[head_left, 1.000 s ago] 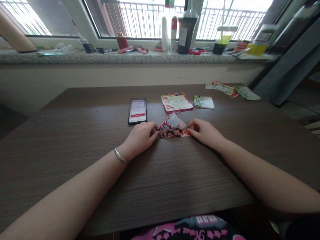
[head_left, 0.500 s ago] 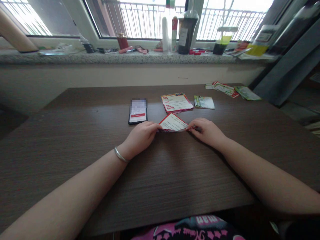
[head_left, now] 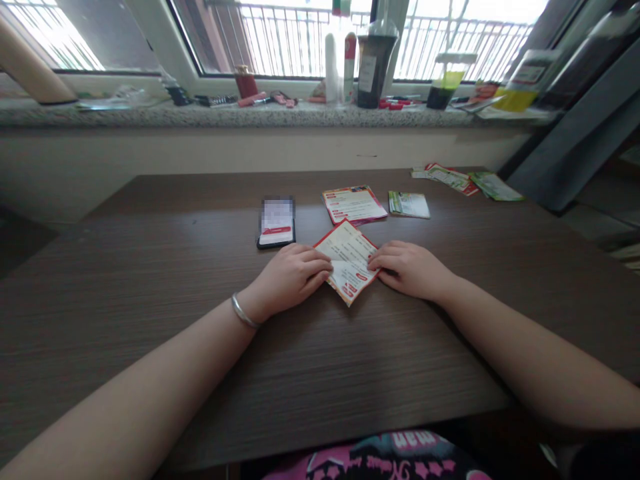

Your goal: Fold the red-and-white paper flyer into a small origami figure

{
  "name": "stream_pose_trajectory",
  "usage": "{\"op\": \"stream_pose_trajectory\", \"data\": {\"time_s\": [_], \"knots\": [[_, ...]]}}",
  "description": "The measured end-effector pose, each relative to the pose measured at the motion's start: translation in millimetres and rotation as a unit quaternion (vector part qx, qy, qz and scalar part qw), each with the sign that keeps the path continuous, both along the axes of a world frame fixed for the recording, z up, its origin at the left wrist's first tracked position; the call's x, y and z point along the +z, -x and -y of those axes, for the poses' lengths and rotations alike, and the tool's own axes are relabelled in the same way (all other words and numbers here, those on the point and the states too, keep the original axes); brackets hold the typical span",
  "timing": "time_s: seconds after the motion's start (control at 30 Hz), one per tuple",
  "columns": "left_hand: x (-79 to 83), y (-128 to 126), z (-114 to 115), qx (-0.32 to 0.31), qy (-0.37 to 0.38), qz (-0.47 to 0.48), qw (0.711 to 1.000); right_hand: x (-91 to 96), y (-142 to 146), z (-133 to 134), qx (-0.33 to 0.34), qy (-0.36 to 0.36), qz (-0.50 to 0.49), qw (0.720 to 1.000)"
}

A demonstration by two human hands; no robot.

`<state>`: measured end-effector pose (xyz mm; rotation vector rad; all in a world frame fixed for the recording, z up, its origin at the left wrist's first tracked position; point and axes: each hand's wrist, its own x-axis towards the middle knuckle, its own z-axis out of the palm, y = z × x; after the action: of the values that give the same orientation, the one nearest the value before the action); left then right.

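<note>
A square printed leaflet (head_left: 349, 261) with a red border lies flat on the brown table (head_left: 320, 360), turned like a diamond, white text side up. My left hand (head_left: 290, 277), a silver bangle on its wrist, rests with its fingers flat on the leaflet's left corner. My right hand (head_left: 407, 268) presses its fingers flat on the right corner. Both hands hold the sheet down on the tabletop; neither grips it.
A black phone (head_left: 277, 222) lies just beyond my left hand. A leaflet stack (head_left: 354, 204) and a green card (head_left: 409, 205) lie further back, more leaflets (head_left: 465, 179) at the far right. The windowsill (head_left: 250, 115) carries bottles, cups and small items.
The leaflet was folded into a triangle with its picture side showing. It has been opened out and now lies flat as a diamond, text side up, with both hands pressing its side corners.
</note>
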<state>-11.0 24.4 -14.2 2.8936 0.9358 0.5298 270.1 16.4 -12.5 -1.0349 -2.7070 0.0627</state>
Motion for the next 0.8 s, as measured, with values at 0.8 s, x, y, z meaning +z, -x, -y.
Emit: {"op": "stream_pose_trajectory", "data": {"time_s": [0.8], "knots": [[-8.7,-7.8,2.1,-0.075,0.050,0.021,0.996,-4.6,8.9,1.9,0.091,-0.065,0.008,0.994]]}}
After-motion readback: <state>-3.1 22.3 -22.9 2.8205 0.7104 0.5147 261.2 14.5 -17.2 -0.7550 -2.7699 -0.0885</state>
